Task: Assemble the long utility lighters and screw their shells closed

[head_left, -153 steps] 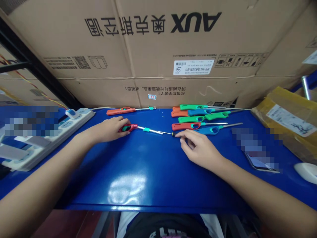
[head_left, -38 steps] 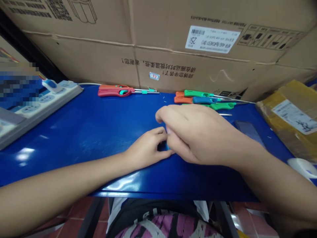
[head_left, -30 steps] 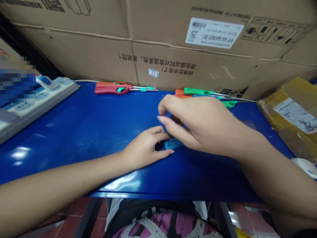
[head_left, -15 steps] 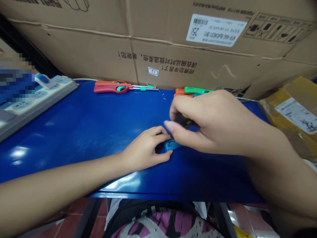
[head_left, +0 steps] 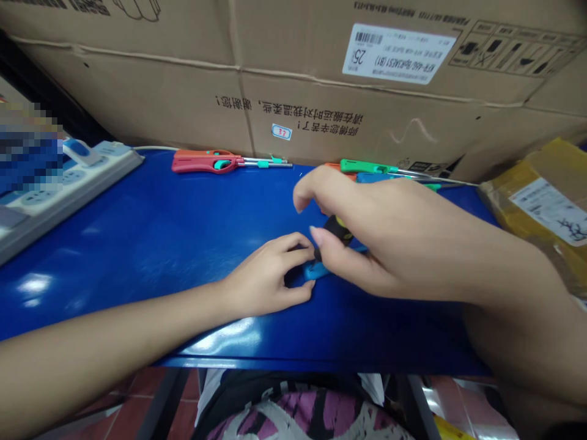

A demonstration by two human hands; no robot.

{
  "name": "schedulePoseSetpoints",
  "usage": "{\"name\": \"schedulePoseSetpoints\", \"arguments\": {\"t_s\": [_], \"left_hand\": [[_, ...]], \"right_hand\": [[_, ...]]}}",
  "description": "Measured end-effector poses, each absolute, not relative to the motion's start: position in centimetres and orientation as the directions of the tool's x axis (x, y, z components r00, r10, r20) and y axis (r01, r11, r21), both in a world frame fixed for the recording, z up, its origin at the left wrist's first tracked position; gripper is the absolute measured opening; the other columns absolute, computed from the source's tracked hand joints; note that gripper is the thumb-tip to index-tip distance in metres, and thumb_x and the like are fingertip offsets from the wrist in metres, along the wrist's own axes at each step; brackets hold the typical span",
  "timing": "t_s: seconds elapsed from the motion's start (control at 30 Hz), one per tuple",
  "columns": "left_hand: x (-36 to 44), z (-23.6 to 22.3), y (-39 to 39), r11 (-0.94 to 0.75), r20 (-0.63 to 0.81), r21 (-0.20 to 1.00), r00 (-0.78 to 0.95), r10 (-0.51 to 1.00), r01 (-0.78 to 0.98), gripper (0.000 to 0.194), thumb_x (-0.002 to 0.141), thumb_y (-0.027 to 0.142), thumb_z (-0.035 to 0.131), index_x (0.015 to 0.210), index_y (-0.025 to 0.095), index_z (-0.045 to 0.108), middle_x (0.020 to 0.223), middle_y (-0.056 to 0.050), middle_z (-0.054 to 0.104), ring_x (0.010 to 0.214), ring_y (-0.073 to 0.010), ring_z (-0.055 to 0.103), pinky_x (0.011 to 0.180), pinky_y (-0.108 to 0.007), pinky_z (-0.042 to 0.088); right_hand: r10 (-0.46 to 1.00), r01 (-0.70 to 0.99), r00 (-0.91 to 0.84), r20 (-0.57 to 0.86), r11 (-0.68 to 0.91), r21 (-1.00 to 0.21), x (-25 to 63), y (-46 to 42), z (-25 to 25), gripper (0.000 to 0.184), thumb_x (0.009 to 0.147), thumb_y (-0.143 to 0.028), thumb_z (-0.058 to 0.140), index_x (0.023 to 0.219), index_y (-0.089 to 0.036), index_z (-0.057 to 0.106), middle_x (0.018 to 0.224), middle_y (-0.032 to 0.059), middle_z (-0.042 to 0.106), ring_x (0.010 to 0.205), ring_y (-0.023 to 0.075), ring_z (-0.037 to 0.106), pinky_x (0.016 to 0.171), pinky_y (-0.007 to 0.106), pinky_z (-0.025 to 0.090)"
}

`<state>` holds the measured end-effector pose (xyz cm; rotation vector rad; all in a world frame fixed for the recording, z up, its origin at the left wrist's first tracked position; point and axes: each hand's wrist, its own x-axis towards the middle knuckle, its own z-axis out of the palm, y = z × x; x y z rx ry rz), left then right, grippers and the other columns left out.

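On the blue table, my left hand (head_left: 268,275) is closed around the near end of a blue lighter (head_left: 313,271), fingertips on one side and thumb on the other. Above it a short screwdriver (head_left: 335,237) with a black and yellow handle stands tilted, its lower end at the lighter's surface; the tip is hidden. My right hand (head_left: 398,235) reaches over from the right with its thumb against the handle. Its index finger is lifted off and bent, and the other fingers are out of sight behind the hand. The far part of the blue lighter is covered by my right hand.
Red long-nosed lighters (head_left: 206,161) lie at the back left, and green (head_left: 362,166) and blue ones at the back right. A large cardboard box (head_left: 174,98) walls off the rear. A power strip (head_left: 92,177) stands left; a taped package (head_left: 545,201) sits right.
My right hand has turned, and its index finger has opened away from the thumb and the screwdriver handle. My left hand and the blue lighter have stayed in place.
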<state>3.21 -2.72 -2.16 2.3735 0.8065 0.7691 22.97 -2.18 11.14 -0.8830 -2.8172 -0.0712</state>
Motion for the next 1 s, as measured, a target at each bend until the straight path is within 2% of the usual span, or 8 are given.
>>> {"name": "schedulePoseSetpoints", "arguments": {"t_s": [0.07, 0.2, 0.37, 0.53, 0.7, 0.87, 0.93, 1.0], "left_hand": [[3.1, -2.1, -2.6, -0.693, 0.337, 0.611, 0.667, 0.665, 0.382, 0.029, 0.086, 0.025, 0.067, 0.114, 0.017, 0.067, 0.111, -0.009, 0.068, 0.102, -0.025, 0.066, 0.09, -0.039, 0.057], [3.1, -2.2, -2.5, -0.706, 0.339, 0.593, 0.676, 0.654, 0.386, 0.031, 0.092, 0.032, 0.066, 0.119, 0.019, 0.066, 0.115, -0.008, 0.07, 0.107, -0.0247, 0.066, 0.095, -0.04, 0.055], [3.0, -2.3, -2.5, -0.717, 0.353, 0.583, 0.676, 0.647, 0.382, 0.027, 0.093, 0.033, 0.066, 0.116, 0.017, 0.068, 0.117, -0.01, 0.071, 0.109, -0.0247, 0.067, 0.095, -0.039, 0.056], [3.0, -2.3, -2.6, -0.699, 0.325, 0.591, 0.673, 0.664, 0.404, 0.028, 0.092, 0.032, 0.067, 0.116, 0.017, 0.069, 0.118, -0.01, 0.071, 0.111, -0.026, 0.066, 0.097, -0.041, 0.055], [3.1, -2.1, -2.6, -0.702, 0.322, 0.583, 0.676, 0.663, 0.41, 0.024, 0.092, 0.032, 0.064, 0.111, 0.018, 0.07, 0.112, -0.009, 0.07, 0.103, -0.0247, 0.066, 0.093, -0.04, 0.056], [3.0, -1.9, -2.6, -0.686, 0.299, 0.601, 0.681, 0.668, 0.41, 0.029, 0.092, 0.029, 0.065, 0.119, 0.02, 0.069, 0.119, -0.009, 0.07, 0.11, -0.0256, 0.065, 0.099, -0.042, 0.054], [3.1, -1.9, -2.6, -0.695, 0.309, 0.596, 0.684, 0.661, 0.402, 0.029, 0.093, 0.029, 0.064, 0.119, 0.019, 0.069, 0.12, -0.01, 0.069, 0.11, -0.0254, 0.065, 0.098, -0.042, 0.054], [3.1, -2.0, -2.6, -0.704, 0.321, 0.587, 0.684, 0.655, 0.4, 0.027, 0.092, 0.029, 0.064, 0.116, 0.018, 0.07, 0.118, -0.01, 0.069, 0.107, -0.0251, 0.065, 0.095, -0.041, 0.055]], "right_hand": [[0.569, 0.577, -0.798, 0.2, 0.816, -0.019, 23.0, -2.2, 11.2, 0.034, 0.096, -0.029, 0.046, 0.126, -0.013, 0.052, 0.075, -0.0005, 0.064, 0.05, 0.0135, 0.045, 0.05, 0.029, 0.025], [0.587, 0.615, -0.777, 0.228, 0.785, 0.075, 23.2, -2.0, 11.0, 0.037, 0.103, -0.049, 0.04, 0.099, -0.018, 0.061, 0.061, -0.0023, 0.056, 0.046, 0.0127, 0.041, 0.051, 0.028, 0.022], [0.551, 0.549, -0.82, 0.157, 0.834, -0.058, 23.5, -1.7, 11.0, 0.022, 0.099, -0.028, 0.043, 0.113, -0.018, 0.058, 0.087, 0.0019, 0.067, 0.059, 0.0128, 0.051, 0.055, 0.027, 0.028], [0.547, 0.57, -0.805, 0.229, 0.82, 0.044, 23.5, -1.3, 10.8, 0.032, 0.102, -0.04, 0.041, 0.093, -0.018, 0.063, 0.068, 0.0004, 0.06, 0.055, 0.0143, 0.047, 0.054, 0.03, 0.026], [0.521, 0.518, -0.832, 0.192, 0.853, -0.073, 23.5, -1.3, 10.8, 0.032, 0.097, -0.024, 0.042, 0.125, -0.015, 0.054, 0.091, 0.004, 0.067, 0.067, 0.0157, 0.057, 0.055, 0.028, 0.034], [0.551, 0.583, -0.795, 0.252, 0.809, 0.071, 23.7, -1.2, 10.9, 0.037, 0.102, -0.045, 0.039, 0.087, -0.02, 0.06, 0.059, -0.0017, 0.052, 0.047, 0.0128, 0.041, 0.05, 0.029, 0.024], [0.532, 0.549, -0.818, 0.219, 0.835, 0.025, 23.8, -1.2, 11.0, 0.022, 0.1, -0.033, 0.042, 0.096, -0.02, 0.06, 0.064, -0.0018, 0.057, 0.05, 0.0133, 0.044, 0.05, 0.029, 0.025], [0.538, 0.545, -0.821, 0.19, 0.839, -0.019, 23.9, -1.2, 11.0, 0.021, 0.094, -0.026, 0.044, 0.108, -0.019, 0.059, 0.072, -0.0006, 0.062, 0.052, 0.0138, 0.047, 0.051, 0.029, 0.028]]}}
